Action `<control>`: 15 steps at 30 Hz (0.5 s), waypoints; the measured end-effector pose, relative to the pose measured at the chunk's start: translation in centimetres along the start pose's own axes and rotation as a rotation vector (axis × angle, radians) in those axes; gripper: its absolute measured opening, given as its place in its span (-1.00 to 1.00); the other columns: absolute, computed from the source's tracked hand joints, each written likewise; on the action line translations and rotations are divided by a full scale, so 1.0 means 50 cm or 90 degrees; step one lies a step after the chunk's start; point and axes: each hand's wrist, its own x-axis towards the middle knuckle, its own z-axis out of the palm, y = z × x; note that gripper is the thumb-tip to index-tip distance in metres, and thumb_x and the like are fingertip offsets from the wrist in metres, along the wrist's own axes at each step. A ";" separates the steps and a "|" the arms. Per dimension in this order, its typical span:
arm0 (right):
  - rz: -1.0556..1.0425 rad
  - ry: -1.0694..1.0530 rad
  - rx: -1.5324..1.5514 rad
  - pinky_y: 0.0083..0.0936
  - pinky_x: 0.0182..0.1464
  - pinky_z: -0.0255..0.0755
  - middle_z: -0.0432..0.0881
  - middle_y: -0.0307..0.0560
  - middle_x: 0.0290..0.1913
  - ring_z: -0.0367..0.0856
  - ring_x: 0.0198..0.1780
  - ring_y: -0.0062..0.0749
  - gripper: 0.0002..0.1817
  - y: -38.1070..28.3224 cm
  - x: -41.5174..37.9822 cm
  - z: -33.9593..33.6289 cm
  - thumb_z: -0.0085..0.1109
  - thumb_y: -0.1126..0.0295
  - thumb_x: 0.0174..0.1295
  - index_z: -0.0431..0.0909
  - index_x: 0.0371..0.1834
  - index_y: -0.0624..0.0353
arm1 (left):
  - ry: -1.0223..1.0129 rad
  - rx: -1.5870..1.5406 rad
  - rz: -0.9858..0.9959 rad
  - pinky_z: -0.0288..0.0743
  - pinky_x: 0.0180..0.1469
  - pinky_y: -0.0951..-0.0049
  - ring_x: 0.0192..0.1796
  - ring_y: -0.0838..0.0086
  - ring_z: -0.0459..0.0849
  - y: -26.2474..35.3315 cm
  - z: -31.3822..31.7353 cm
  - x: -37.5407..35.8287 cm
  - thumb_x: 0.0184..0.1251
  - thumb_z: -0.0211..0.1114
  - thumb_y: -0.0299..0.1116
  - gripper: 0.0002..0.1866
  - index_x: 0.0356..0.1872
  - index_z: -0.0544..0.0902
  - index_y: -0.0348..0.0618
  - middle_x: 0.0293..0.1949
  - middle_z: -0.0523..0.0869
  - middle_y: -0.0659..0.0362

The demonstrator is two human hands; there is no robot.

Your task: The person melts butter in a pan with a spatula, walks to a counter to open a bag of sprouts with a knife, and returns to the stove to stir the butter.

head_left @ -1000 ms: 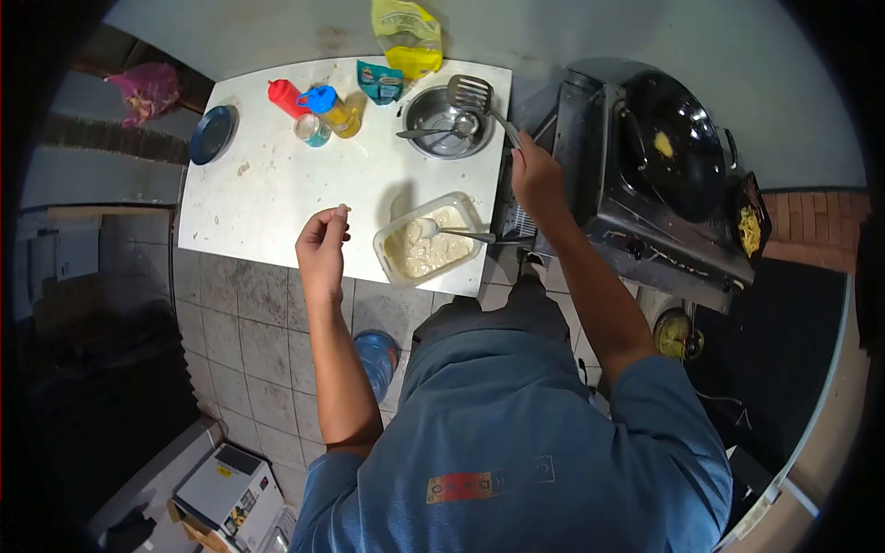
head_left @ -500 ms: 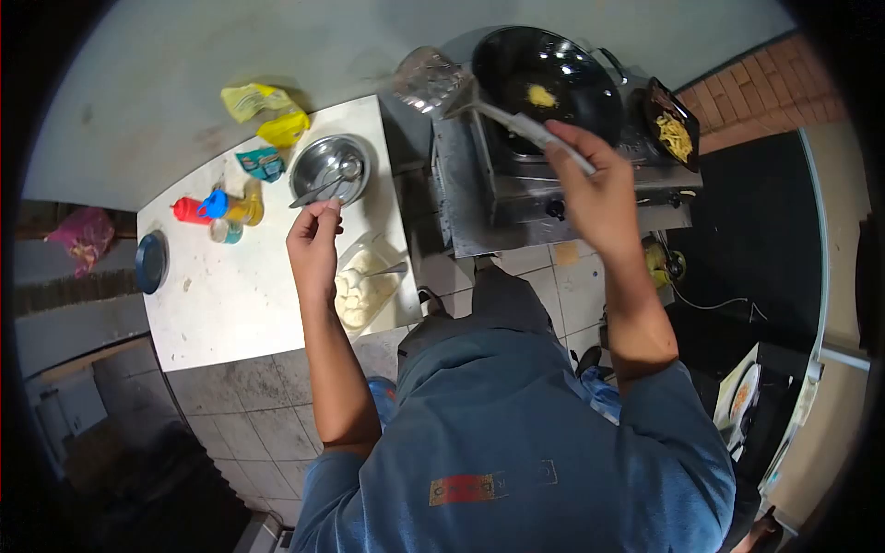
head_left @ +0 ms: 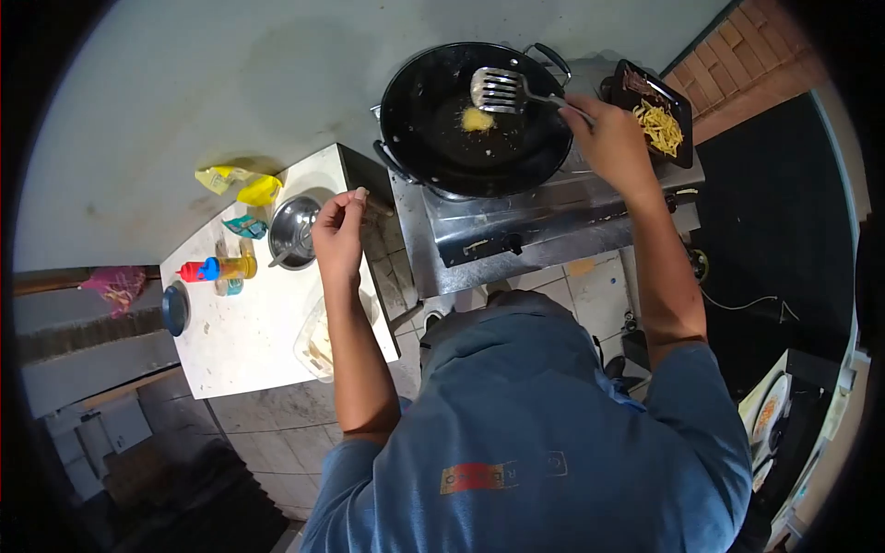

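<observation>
Your right grip is clamped on the handle of a slotted metal spatula: in the head view, your right hand [head_left: 613, 147] has its fingers wrapped around that handle. The spatula [head_left: 499, 90] reaches to the left, its blade over the inside of a large, round black wok [head_left: 433, 138]. A small yellow lump of food [head_left: 477, 119] lies in the wok just beside the blade; you cannot tell whether the two touch. Your left grip is together, thumb against fingertips, though whether a tiny thing sits between them is too small to tell. Your left hand [head_left: 341, 226] hovers near the shiny steel bowl [head_left: 290, 217], which has a metal utensil [head_left: 281, 260] in it and stands on the white surface [head_left: 253, 350].

The wok sits on a silver metal stove [head_left: 479, 221]. To its right, a black rectangular tray [head_left: 684, 111] holds thin yellow strips [head_left: 658, 127]. Behind your left forearm, a clear plastic container [head_left: 309, 346] is partly hidden. Farther left are a teal packet [head_left: 245, 226], a yellow bottle with a blue cap [head_left: 240, 267], a red bottle [head_left: 191, 271] and a dark blue round plate or lid [head_left: 174, 310].
</observation>
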 end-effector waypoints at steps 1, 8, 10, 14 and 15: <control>-0.024 -0.006 0.006 -0.24 -0.25 0.50 0.63 0.17 -0.45 0.63 -0.38 0.05 -0.74 0.011 0.008 0.006 0.18 0.26 0.18 0.65 -0.20 0.21 | 0.000 0.007 0.001 0.35 -0.26 0.67 -0.35 0.69 0.48 0.001 0.017 0.005 0.27 0.31 -0.28 -0.78 -0.28 0.64 -0.26 -0.43 0.61 0.32; -0.094 -0.046 -0.038 -0.16 -0.23 0.49 0.65 0.12 -0.37 0.62 -0.31 0.06 -0.76 0.066 0.050 0.054 0.14 0.28 0.20 0.64 -0.20 0.18 | 0.043 0.001 -0.019 0.35 -0.25 0.67 -0.36 0.68 0.48 -0.004 0.059 -0.031 0.28 0.30 -0.32 -0.81 -0.28 0.64 -0.27 -0.42 0.61 0.31; -0.097 -0.061 -0.069 -0.14 -0.22 0.49 0.64 0.12 -0.37 0.61 -0.30 0.08 -0.76 0.072 0.062 0.062 0.13 0.27 0.20 0.63 -0.21 0.18 | 0.066 0.012 -0.022 0.34 -0.25 0.67 -0.36 0.68 0.47 -0.008 0.054 -0.024 0.29 0.29 -0.33 -0.81 -0.29 0.64 -0.27 -0.42 0.61 0.31; -0.141 -0.125 -0.053 -0.12 -0.24 0.46 0.64 0.12 -0.39 0.60 -0.29 0.08 -0.76 0.077 0.072 0.080 0.10 0.26 0.21 0.62 -0.20 0.17 | 0.083 -0.002 -0.013 0.32 -0.26 0.66 -0.38 0.68 0.45 0.007 0.046 -0.023 0.29 0.29 -0.32 -0.82 -0.29 0.65 -0.27 -0.44 0.60 0.33; -0.161 -0.136 -0.012 -0.11 -0.24 0.46 0.63 0.12 -0.39 0.60 -0.29 0.08 -0.76 0.071 0.075 0.080 0.09 0.26 0.21 0.62 -0.19 0.17 | 0.088 -0.001 -0.005 0.30 -0.28 0.66 -0.40 0.68 0.44 0.008 0.046 -0.022 0.30 0.28 -0.28 -0.80 -0.31 0.65 -0.23 -0.46 0.58 0.33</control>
